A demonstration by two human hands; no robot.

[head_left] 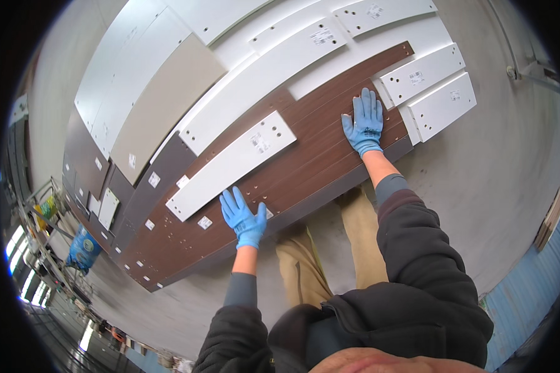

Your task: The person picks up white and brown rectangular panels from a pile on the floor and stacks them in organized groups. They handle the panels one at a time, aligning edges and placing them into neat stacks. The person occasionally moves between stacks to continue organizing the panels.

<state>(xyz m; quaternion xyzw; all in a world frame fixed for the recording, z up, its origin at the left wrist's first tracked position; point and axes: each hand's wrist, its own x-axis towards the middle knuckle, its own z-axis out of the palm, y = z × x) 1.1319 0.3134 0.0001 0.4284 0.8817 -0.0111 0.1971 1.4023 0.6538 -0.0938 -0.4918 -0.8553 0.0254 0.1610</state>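
Both my hands wear light blue gloves and rest on dark brown wood-look boards with drilled holes along their edges. My left hand lies with fingers spread near the front edge, by the lower side of a narrow white panel that has holes and a label at one end. My right hand is stretched flat on the brown surface farther right, its fingers pointing away from me. Just beyond it are two short white panels, one behind the other, each with holes and a label. Neither hand holds anything.
Long white panels, a beige panel and dark grey panels lie in layers at the far left. A blue bag stands on the grey floor past the left end. Light blue slats are at the lower right.
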